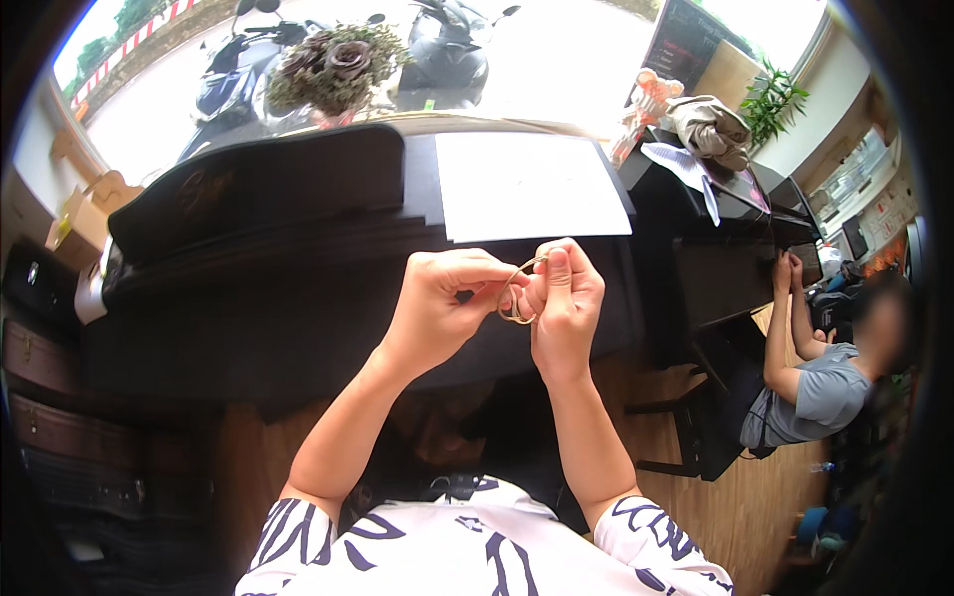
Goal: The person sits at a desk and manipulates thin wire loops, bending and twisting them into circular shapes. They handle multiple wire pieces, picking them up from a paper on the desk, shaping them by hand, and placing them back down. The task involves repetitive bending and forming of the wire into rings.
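Loop [515, 318] is thin, curved and golden-tan; left hand [437, 298] and right hand [564, 303] both pinch it between fingertips.

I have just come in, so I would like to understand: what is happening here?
The left hand and the right hand together hold a thin tan loop in their fingertips, in front of black furniture. What the loop is made of is hard to tell. A white sheet lies just beyond the hands. Off to the right, another person sits with both hands close together; whether they hold anything is too small to see.
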The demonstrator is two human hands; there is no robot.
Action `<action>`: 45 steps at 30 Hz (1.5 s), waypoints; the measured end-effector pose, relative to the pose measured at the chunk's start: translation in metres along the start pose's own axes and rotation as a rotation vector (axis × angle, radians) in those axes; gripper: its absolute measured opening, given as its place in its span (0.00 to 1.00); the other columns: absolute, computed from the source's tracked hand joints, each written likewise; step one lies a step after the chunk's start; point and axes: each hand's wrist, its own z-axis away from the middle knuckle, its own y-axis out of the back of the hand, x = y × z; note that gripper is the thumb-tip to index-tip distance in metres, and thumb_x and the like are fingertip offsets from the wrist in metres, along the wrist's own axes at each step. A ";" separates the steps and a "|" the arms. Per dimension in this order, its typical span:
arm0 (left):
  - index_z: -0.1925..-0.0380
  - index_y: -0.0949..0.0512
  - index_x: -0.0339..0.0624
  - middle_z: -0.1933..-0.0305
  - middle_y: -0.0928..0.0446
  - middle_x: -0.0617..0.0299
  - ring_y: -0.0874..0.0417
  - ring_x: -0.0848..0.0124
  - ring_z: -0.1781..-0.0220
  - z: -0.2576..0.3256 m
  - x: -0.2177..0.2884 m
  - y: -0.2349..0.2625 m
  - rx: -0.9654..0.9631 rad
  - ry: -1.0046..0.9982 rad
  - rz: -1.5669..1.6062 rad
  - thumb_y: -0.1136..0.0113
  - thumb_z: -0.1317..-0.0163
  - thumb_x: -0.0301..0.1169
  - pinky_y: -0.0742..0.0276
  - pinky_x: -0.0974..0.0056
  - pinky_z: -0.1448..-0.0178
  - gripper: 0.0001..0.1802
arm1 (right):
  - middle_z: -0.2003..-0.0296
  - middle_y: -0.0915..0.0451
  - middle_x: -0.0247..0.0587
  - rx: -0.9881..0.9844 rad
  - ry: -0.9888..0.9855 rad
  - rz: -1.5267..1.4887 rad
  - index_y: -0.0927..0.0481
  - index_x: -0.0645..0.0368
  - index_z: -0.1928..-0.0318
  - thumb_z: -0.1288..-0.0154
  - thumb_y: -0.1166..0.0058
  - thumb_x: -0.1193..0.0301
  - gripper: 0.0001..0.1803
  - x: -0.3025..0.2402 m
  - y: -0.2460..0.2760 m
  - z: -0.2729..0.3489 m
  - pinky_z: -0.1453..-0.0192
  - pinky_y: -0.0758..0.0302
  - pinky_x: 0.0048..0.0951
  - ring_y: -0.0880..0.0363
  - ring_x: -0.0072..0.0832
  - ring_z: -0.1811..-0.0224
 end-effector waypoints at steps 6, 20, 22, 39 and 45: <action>0.53 0.15 0.31 0.64 0.24 0.61 0.20 0.74 0.62 0.093 0.028 -0.006 0.012 0.149 0.244 0.52 0.36 0.09 0.19 0.69 0.53 0.19 | 0.83 0.36 0.22 -0.066 -0.097 -0.004 0.27 0.59 0.67 0.18 0.55 0.67 0.16 -0.003 -0.011 0.077 0.81 0.48 0.18 0.44 0.08 0.84; 0.66 0.16 0.36 0.67 0.16 0.59 0.14 0.74 0.67 0.244 0.059 -0.057 0.577 -0.218 -0.563 0.31 0.38 0.24 0.19 0.73 0.63 0.04 | 0.82 0.43 0.21 -0.196 -0.224 -0.015 0.30 0.57 0.67 0.18 0.59 0.66 0.15 -0.003 -0.008 0.208 0.80 0.49 0.19 0.49 0.09 0.84; 0.67 0.16 0.37 0.67 0.16 0.60 0.14 0.74 0.68 0.262 0.058 -0.063 0.613 -0.151 -0.477 0.31 0.37 0.26 0.20 0.73 0.64 0.04 | 0.82 0.43 0.22 -0.179 -0.240 -0.092 0.30 0.57 0.65 0.17 0.60 0.66 0.15 0.000 -0.006 0.218 0.79 0.47 0.20 0.50 0.11 0.83; 0.50 0.20 0.41 0.52 0.18 0.62 0.15 0.74 0.53 0.356 -0.128 -0.053 0.074 0.720 0.406 0.37 0.30 0.45 0.21 0.70 0.51 0.20 | 0.81 0.43 0.25 -0.161 -0.820 -0.321 0.30 0.55 0.63 0.18 0.64 0.66 0.14 0.179 0.100 0.240 0.73 0.35 0.25 0.47 0.17 0.83; 0.58 0.19 0.39 0.61 0.17 0.63 0.14 0.73 0.59 0.362 -0.162 -0.061 0.307 0.711 0.273 0.42 0.26 0.36 0.21 0.70 0.56 0.11 | 0.68 0.29 0.30 -0.270 -0.838 -0.141 0.28 0.54 0.59 0.19 0.58 0.62 0.12 0.197 0.118 0.249 0.56 0.24 0.29 0.28 0.22 0.67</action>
